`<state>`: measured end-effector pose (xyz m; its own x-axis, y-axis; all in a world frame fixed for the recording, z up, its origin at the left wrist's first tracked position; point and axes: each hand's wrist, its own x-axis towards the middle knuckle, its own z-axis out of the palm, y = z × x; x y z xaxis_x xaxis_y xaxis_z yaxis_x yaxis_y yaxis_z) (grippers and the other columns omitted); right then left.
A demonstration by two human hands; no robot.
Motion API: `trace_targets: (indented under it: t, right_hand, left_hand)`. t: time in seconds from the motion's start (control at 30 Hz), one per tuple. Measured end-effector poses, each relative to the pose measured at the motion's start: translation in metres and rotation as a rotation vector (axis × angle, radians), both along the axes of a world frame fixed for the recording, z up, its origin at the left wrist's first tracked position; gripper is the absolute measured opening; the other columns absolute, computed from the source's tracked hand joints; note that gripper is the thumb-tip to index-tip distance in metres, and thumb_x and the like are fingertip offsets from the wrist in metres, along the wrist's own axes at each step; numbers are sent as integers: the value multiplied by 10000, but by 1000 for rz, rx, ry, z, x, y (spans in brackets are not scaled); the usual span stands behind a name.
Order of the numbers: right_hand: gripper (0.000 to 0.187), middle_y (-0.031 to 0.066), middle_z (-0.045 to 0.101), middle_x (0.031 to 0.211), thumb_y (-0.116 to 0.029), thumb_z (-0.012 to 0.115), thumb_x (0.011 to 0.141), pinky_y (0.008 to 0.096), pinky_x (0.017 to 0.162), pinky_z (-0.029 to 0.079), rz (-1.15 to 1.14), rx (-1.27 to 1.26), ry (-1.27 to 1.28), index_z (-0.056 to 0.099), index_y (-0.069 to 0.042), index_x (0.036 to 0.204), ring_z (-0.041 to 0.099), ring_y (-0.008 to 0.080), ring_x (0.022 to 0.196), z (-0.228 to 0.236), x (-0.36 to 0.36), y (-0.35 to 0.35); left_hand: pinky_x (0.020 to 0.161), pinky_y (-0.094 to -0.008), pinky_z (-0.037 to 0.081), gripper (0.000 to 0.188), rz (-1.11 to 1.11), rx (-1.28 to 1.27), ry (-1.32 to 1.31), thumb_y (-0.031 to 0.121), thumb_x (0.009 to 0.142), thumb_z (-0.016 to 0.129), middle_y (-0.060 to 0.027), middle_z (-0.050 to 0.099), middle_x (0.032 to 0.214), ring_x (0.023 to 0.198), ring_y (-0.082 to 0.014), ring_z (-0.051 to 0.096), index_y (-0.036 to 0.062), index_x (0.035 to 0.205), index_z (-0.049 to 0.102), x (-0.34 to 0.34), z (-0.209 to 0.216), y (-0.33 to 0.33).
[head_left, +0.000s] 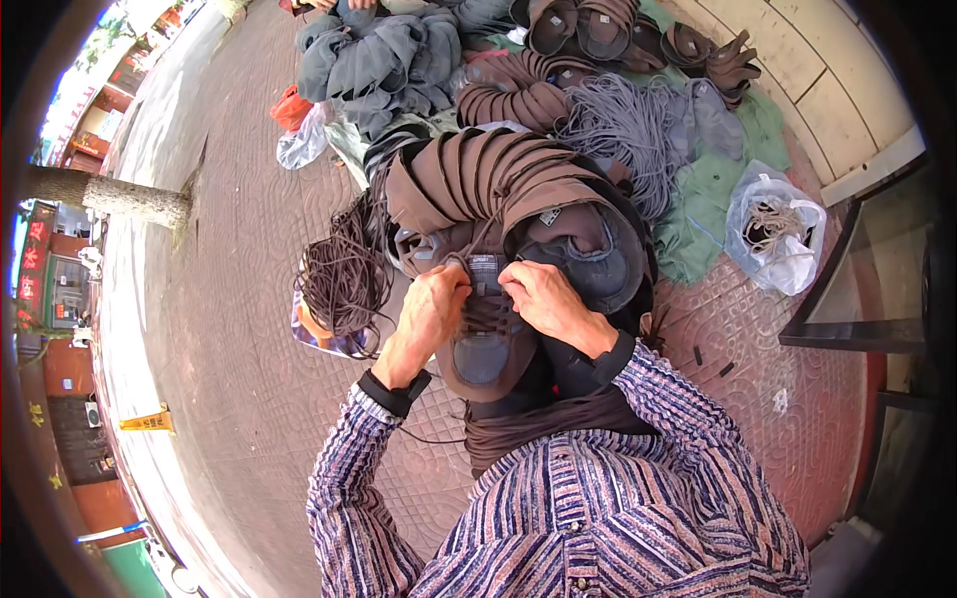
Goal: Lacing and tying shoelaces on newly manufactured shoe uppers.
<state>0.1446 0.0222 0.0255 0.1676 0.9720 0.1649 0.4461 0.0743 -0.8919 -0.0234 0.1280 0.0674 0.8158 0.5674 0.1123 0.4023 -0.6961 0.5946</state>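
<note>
A brown shoe upper (pixel 515 367) with a grey toe lies across my lap, toe toward me. Dark brown lace (pixel 486 317) criss-crosses its front below a labelled tongue (pixel 483 265). My left hand (pixel 436 307) is closed at the left eyelet edge, its fingertips pinching the shoelace. Opposite it, my right hand (pixel 551 302) pinches the lace at the right edge; the lace ends are mostly hidden by my fingers. Just beyond both hands, a curved stack of brown uppers (pixel 478 174) is nested together. More brown laces (pixel 538 427) lie across my lap.
A bundle of brown laces (pixel 344 274) hangs at left. Farther off are grey uppers (pixel 379 65), grey laces (pixel 623 130) and green cloth (pixel 698 219). A plastic bag (pixel 773 229) holding light cords sits right, near a dark-framed door (pixel 857 289). Another person's hands (pixel 344 4) show at the top.
</note>
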Motion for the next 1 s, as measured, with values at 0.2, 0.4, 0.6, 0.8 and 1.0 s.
trace_targets:
  t: [0.2, 0.4, 0.6, 0.8, 1.0]
  right_hand:
    - [106, 143, 606, 767, -43, 546, 857, 330, 553, 486, 2, -12, -7, 593, 38, 908, 609, 213, 564, -3, -1, 2]
    - [104, 144, 603, 762, -38, 543, 856, 331, 554, 487, 1, 17, 4, 594, 39, 904, 607, 219, 558, -3, -2, 1]
    - [97, 154, 612, 806, -33, 556, 832, 366, 631, 492, -34, -3, -81, 606, 27, 891, 620, 289, 682, -3, -5, 3]
    - [106, 170, 615, 858, -32, 565, 810, 403, 707, 482, -21, -3, -107, 615, 14, 891, 601, 354, 795, -5, -2, 2]
    - [109, 176, 601, 849, -16, 564, 803, 406, 701, 483, -29, -7, -59, 606, 25, 895, 597, 362, 785, 1, -4, 1]
  left_hand:
    - [652, -389, 474, 101, 40, 243, 159, 66, 768, 632, -128, 562, 804, 759, -323, 595, 10, 850, 612, 5, 2, -4]
    - [652, -372, 455, 76, 29, 34, 175, 90, 765, 653, -97, 543, 808, 800, -260, 578, 25, 791, 623, 5, -3, 0]
    - [659, -288, 397, 136, 197, -521, -40, 114, 767, 693, -54, 517, 789, 745, -161, 509, 22, 865, 669, 3, -22, 2]
    - [714, -390, 447, 141, 105, -69, 118, 12, 754, 613, -165, 579, 837, 789, -317, 579, 4, 892, 642, 6, -16, -8]
    - [736, -419, 436, 202, 3, 68, 23, -29, 762, 533, -161, 606, 809, 820, -351, 580, 23, 957, 521, 17, -23, -7]
